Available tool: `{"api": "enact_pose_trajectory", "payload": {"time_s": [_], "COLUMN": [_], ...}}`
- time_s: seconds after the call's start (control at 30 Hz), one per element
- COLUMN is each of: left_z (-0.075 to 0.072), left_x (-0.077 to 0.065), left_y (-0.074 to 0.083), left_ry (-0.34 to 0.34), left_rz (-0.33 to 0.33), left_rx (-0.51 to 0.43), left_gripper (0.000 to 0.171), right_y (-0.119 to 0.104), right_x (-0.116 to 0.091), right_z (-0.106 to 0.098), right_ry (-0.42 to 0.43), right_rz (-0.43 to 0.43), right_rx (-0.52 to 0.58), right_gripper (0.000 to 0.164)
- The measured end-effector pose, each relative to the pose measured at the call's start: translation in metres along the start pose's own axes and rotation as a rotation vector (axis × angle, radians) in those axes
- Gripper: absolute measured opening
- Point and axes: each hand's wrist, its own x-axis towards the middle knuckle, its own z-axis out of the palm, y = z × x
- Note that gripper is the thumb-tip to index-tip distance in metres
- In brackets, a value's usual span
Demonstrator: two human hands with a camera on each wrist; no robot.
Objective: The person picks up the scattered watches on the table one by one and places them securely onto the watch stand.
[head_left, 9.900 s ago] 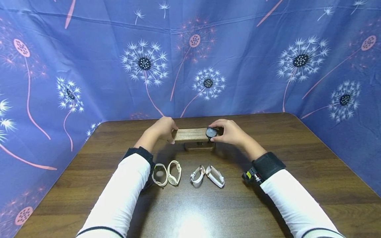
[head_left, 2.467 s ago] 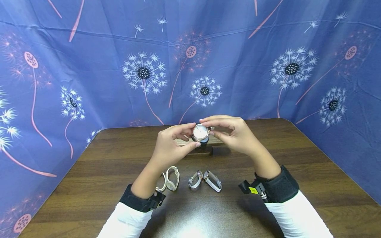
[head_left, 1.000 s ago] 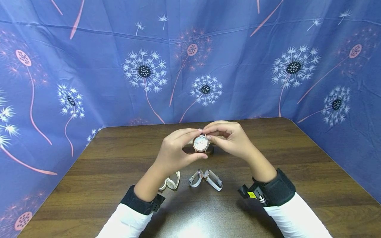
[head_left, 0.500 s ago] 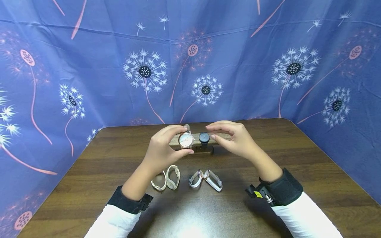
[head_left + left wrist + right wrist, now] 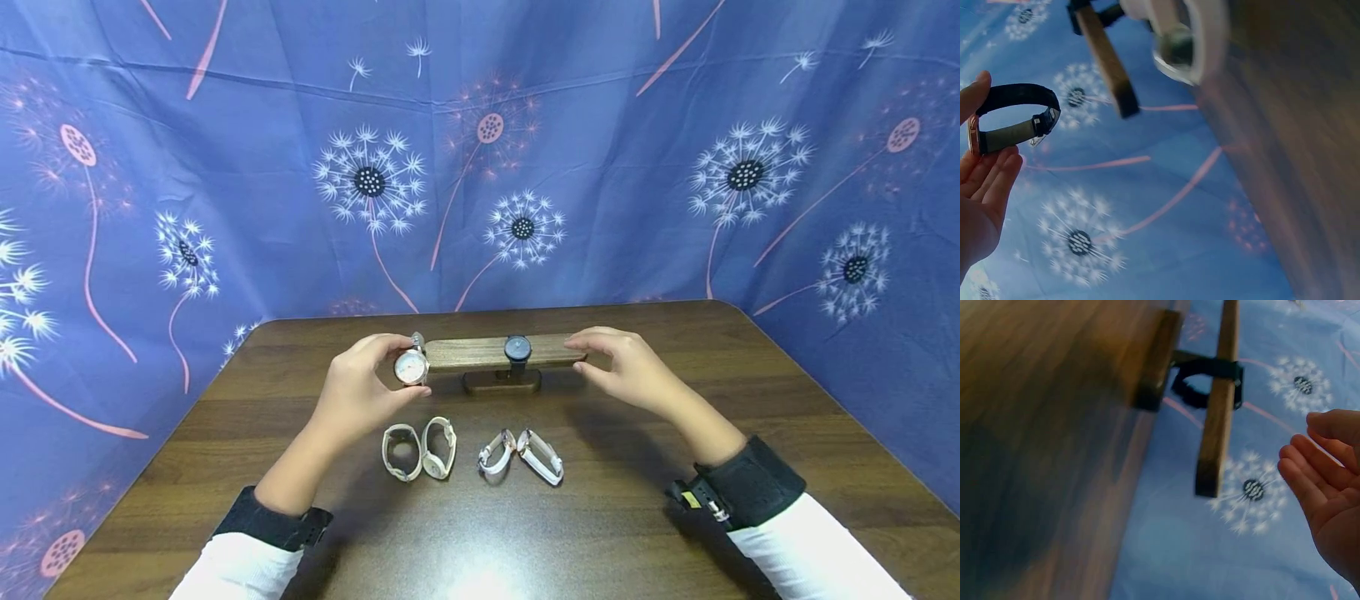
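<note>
My left hand [image 5: 360, 383] pinches a rose-gold wristwatch [image 5: 410, 367] between thumb and fingers, its white dial facing me. It is at the left end of a wooden watch stand's bar [image 5: 468, 353]. In the left wrist view the watch's dark strap [image 5: 1019, 94] forms a fastened loop, clear of the end of the bar [image 5: 1107, 69]. A black wristwatch [image 5: 517, 348] sits round the bar, right of its middle. Beside the bar's right end, my right hand [image 5: 630, 371] holds nothing; its fingers [image 5: 1304, 478] are relaxed and apart from the wood in the right wrist view.
Two cream wristwatches [image 5: 438, 450] stand on their sides on the brown table [image 5: 600, 517], in front of the stand to the left. Right of them are two white-strapped wristwatches [image 5: 540, 458]. The stand's base [image 5: 501, 382] rests near the back; a blue dandelion-print cloth [image 5: 600, 167] hangs behind.
Both hands held the rose-gold wristwatch before the stand; my right hand has let go and moved right. My left hand has carried it left. Long before, the black wristwatch was at the bar's right end.
</note>
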Motion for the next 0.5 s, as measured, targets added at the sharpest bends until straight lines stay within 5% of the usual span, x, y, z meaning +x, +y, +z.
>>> {"api": "enact_pose_trajectory", "payload": {"time_s": [0.5], "left_z": [0.001], "left_x": [-0.002], "left_y": [-0.054], "left_ry": [-0.14], "left_rz": [-0.166], "left_rx": [0.047], "left_gripper": [0.056], "right_y": [0.038], "right_x": [0.0], "right_z": [0.009], "right_ry": [-0.178], "right_rz": [0.076], "right_rx": [-0.123], "right_gripper": [0.042]}}
